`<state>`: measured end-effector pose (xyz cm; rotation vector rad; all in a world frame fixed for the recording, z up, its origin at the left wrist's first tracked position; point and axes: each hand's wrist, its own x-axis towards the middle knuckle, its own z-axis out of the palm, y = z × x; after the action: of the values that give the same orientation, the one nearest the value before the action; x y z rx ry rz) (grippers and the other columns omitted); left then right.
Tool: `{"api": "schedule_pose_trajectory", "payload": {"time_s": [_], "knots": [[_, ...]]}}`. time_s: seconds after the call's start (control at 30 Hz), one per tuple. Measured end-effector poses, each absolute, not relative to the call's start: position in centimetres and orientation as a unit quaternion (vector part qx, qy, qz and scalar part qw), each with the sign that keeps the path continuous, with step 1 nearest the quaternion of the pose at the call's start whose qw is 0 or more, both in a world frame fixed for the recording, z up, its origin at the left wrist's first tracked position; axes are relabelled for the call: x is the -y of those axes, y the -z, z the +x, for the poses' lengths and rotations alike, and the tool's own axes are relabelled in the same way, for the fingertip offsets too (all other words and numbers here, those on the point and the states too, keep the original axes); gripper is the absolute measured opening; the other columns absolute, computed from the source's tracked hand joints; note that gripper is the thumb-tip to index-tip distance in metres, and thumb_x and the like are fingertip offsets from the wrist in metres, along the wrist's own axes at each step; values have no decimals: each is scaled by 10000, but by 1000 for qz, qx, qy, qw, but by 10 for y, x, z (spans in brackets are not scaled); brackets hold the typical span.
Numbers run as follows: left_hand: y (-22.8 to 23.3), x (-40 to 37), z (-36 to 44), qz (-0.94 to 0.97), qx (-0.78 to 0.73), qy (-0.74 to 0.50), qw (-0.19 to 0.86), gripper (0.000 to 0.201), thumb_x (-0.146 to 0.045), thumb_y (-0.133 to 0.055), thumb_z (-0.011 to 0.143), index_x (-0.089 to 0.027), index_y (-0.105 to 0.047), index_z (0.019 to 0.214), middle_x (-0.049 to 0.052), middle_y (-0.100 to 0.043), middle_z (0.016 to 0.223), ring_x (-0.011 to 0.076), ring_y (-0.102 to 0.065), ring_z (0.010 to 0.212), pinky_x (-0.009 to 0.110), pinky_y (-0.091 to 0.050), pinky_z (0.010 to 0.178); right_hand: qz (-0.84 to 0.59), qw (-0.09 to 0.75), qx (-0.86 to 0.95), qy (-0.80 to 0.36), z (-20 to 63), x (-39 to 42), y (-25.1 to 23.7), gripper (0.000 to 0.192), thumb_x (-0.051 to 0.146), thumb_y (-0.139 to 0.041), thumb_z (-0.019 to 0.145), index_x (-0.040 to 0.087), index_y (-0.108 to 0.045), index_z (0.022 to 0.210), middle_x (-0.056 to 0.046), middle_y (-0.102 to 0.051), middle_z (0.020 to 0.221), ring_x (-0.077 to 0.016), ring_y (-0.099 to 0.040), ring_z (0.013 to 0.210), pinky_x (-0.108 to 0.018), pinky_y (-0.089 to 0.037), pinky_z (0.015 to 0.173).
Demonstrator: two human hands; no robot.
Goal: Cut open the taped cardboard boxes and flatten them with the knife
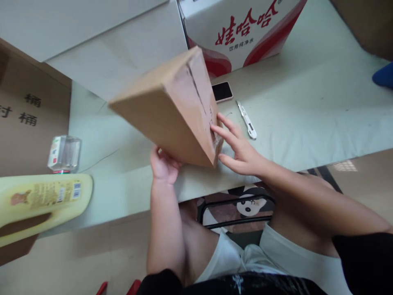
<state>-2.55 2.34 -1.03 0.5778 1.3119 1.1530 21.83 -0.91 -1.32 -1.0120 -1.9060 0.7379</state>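
Note:
A brown cardboard box (172, 119) is held tilted above the table, one end turned toward the right. Clear tape covers that end, and a dark slit runs along its seam. My left hand (166, 164) grips the box's lower edge from below, with part of its fingers hidden behind the cardboard. On the taped end rest the fingertips of my right hand (238, 149), spread apart, its thumb near the lower corner. Just beyond my right hand lies a white utility knife (246, 120) with its blade out. A phone (222, 91) is next to it, partly covered by the box.
A white and red carton (245, 32) and a large white box (123, 53) stand at the back. On the left are a clear plastic bottle (69, 153), a yellow jug (61, 200) and a large cardboard box (33, 135). The pale green tablecloth (322, 110) covers the table.

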Motion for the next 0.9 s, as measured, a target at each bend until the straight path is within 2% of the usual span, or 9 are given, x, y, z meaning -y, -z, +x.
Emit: {"api": "schedule_pose_trajectory", "payload": {"time_s": [0.1, 0.17, 0.3, 0.4, 0.47, 0.53, 0.63, 0.77, 0.9], "knots": [[2, -16, -20, 221, -532, -370, 729, 571, -661, -440, 897, -187, -714, 1060, 149, -744, 880, 250, -728, 693, 298, -517, 460, -431, 422, 748, -275, 225, 5, 7, 633, 465, -527, 921, 346, -416, 1532, -39, -279, 1693, -303, -244, 1576, -580, -252, 1270], [-1, -10, -18, 231, -517, -271, 778, 476, -583, -524, 906, -187, -725, 1077, 174, -754, 921, 275, -754, 699, 267, -454, 399, -445, 439, 734, -264, 233, 2, 4, 605, 505, -499, 928, 339, -458, 1508, -46, -416, 1625, -302, -343, 1532, -572, -266, 1269], [-1, -4, -21, 285, -512, -125, 801, 214, -377, -721, 828, -164, -747, 823, 169, -757, 782, 218, -714, 534, 197, -179, 326, -460, 462, 705, -278, 248, 0, 0, 520, 613, -423, 925, 378, -636, 1337, -17, -625, 1434, -323, -472, 1439, -581, -289, 1265], [3, -8, -28, 328, -582, -176, 723, 231, -329, -695, 819, -144, -716, 683, 155, -734, 678, 150, -611, 406, 203, -84, 343, -469, 473, 691, -280, 251, 2, 1, 516, 648, -419, 919, 378, -688, 1268, -19, -631, 1424, -333, -477, 1434, -589, -328, 1245], [5, -13, -32, 329, -653, -266, 629, 249, -345, -654, 828, -145, -705, 690, 143, -737, 718, 137, -609, 434, 198, -145, 353, -449, 492, 694, -273, 248, 4, 1, 476, 610, -452, 928, 374, -690, 1266, -24, -640, 1411, -323, -493, 1424, -582, -336, 1243], [8, -17, -35, 308, -694, -372, 534, 177, -345, -675, 799, -178, -717, 839, 114, -749, 893, 146, -665, 571, 194, -295, 404, -411, 503, 710, -272, 244, 5, 0, 418, 553, -473, 940, 372, -707, 1236, -25, -684, 1346, -316, -537, 1385, -587, -346, 1236], [11, -20, -40, 313, -681, -522, 407, 349, -337, -719, 752, -283, -663, 1092, 63, -683, 1198, 176, -696, 965, 233, -498, 650, -382, 478, 746, -263, 239, 7, -5, 361, 531, -481, 936, 375, -761, 1101, -22, -742, 1218, -330, -558, 1363, -616, -345, 1228], [9, -20, -42, 379, -607, -629, 305, 405, -453, -640, 807, -289, -588, 1174, 61, -583, 1367, 229, -558, 1312, 336, -506, 961, -416, 442, 756, -245, 241, 6, -9, 352, 587, -553, 875, 381, -778, 1051, -21, -688, 1327, -358, -473, 1436, -627, -306, 1249], [-2, -14, -35, 433, -578, -606, 333, 346, -460, -580, 895, -297, -562, 1200, 14, -501, 1488, 269, -381, 1492, 426, -439, 1108, -366, 423, 783, -273, 237, 10, -5, 369, 486, -545, 922, 380, -711, 1234, -26, -618, 1443, -304, -533, 1391, -571, -340, 1250]]}}
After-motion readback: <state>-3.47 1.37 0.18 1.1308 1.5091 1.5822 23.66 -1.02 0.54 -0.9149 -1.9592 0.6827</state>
